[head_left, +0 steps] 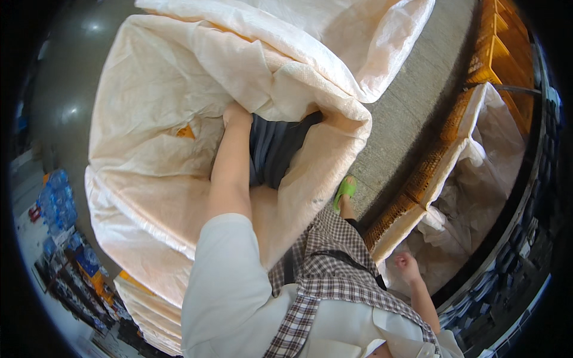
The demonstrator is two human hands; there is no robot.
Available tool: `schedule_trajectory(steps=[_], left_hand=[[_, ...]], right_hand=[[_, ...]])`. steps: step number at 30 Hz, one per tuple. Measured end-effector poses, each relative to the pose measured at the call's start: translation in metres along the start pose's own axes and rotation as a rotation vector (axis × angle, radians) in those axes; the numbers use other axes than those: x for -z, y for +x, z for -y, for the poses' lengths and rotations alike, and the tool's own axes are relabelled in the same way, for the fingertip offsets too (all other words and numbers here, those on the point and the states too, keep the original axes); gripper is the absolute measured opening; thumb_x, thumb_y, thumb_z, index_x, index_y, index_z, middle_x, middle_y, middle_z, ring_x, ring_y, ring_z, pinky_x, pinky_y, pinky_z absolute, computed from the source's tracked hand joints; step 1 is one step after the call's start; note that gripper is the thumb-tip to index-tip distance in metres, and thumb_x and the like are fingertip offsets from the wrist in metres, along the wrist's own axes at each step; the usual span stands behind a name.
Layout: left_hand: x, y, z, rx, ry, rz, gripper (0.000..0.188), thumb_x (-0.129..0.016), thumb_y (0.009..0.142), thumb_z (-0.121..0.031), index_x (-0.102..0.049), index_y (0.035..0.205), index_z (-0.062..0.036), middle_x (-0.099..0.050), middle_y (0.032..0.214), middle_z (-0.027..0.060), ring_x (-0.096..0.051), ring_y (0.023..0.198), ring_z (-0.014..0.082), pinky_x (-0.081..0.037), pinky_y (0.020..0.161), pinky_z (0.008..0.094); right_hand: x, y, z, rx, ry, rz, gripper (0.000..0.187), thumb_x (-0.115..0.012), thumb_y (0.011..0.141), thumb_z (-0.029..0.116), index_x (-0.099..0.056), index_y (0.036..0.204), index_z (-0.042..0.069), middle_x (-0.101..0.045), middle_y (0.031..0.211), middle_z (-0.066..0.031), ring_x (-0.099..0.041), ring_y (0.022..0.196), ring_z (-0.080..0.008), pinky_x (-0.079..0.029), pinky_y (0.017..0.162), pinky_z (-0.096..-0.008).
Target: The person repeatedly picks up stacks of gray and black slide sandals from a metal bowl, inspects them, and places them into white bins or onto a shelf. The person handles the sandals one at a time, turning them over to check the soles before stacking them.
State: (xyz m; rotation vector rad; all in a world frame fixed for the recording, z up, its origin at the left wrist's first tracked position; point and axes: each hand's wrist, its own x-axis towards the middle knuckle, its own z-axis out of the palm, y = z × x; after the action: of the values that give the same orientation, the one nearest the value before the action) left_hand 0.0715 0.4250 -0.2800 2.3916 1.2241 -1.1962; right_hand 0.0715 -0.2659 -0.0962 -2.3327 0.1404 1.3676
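My left arm reaches down into a large cream woven sack [149, 89] that stands with its mouth wide. Deep inside, my left hand [236, 113] is beside a stack of dark folded pieces, seemingly cloth [271, 146]. Its fingers are hidden by the sack's inner folds and the hand itself, so its grip does not show. My right hand [407, 267] hangs low at my right side with the fingers curled in and nothing visible in them. It is near the rim of a cream-lined yellow crate [418, 185].
More cream sacking [382, 53] lies beyond the sack. Yellow plastic crates [501, 48] line the right side, next to a dark rack of goods [519, 250]. Blue clear bottles [58, 200] stand at far left. A green slipper [345, 190] is on the grey floor [394, 119].
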Motion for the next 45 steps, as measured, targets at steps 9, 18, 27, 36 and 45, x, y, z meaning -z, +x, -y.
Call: schedule_trajectory(steps=[9, 18, 27, 36, 45], left_hand=[[-0.059, 0.033, 0.075, -0.47, -0.881, -0.117, 0.08, -0.069, 0.075, -0.04, -0.032, 0.135, -0.0032, -0.047, 0.128, 0.0217, -0.048, 0.116, 0.0328, -0.039, 0.096, 0.0381], [-0.167, -0.016, 0.03, -0.288, -0.275, -0.588, 0.107, -0.069, 0.066, -0.058, -0.022, 0.138, 0.0052, -0.033, 0.14, 0.0206, -0.033, 0.128, 0.0347, -0.029, 0.106, 0.0405], [-0.126, 0.015, 0.069, -0.632, -0.211, -0.533, 0.075, -0.055, 0.088, -0.042, -0.023, 0.138, 0.0049, -0.021, 0.144, 0.0235, -0.021, 0.133, 0.0352, -0.02, 0.109, 0.0439], [0.052, -0.171, -0.057, -0.59, -0.453, -1.259, 0.064, -0.06, 0.086, -0.031, -0.031, 0.133, 0.0024, -0.034, 0.132, 0.0226, -0.035, 0.121, 0.0335, -0.03, 0.101, 0.0438], [0.055, -0.393, -0.276, -1.145, -0.966, -0.934, 0.056, -0.062, 0.086, -0.021, -0.035, 0.128, 0.0031, -0.049, 0.115, 0.0207, -0.047, 0.106, 0.031, -0.042, 0.088, 0.0436]], right_hand=[[-0.063, -0.026, 0.04, -0.031, 0.095, 0.03, 0.015, -0.058, 0.087, 0.01, -0.06, 0.099, 0.001, -0.061, 0.082, -0.0051, -0.056, 0.072, -0.0113, -0.047, 0.066, -0.025], [-0.056, -0.002, 0.066, -0.072, -0.059, -0.01, 0.024, -0.058, 0.087, 0.02, -0.058, 0.104, 0.003, -0.064, 0.092, -0.0102, -0.061, 0.085, -0.0208, -0.048, 0.076, -0.0336], [-0.037, 0.003, 0.062, 0.347, -0.108, -0.2, 0.025, -0.052, 0.085, 0.026, -0.058, 0.099, 0.006, -0.062, 0.091, -0.015, -0.059, 0.087, -0.0334, -0.047, 0.075, -0.043], [0.081, -0.13, -0.01, 0.398, 0.262, -1.387, 0.017, -0.063, 0.079, 0.012, -0.059, 0.094, 0.006, -0.059, 0.091, -0.0089, -0.056, 0.09, -0.0237, -0.046, 0.08, -0.0344], [0.204, -0.274, -0.367, 0.148, 0.829, -2.549, 0.026, -0.058, 0.082, 0.002, -0.05, 0.106, 0.003, -0.055, 0.092, -0.0038, -0.052, 0.083, -0.0108, -0.044, 0.077, -0.0239]])
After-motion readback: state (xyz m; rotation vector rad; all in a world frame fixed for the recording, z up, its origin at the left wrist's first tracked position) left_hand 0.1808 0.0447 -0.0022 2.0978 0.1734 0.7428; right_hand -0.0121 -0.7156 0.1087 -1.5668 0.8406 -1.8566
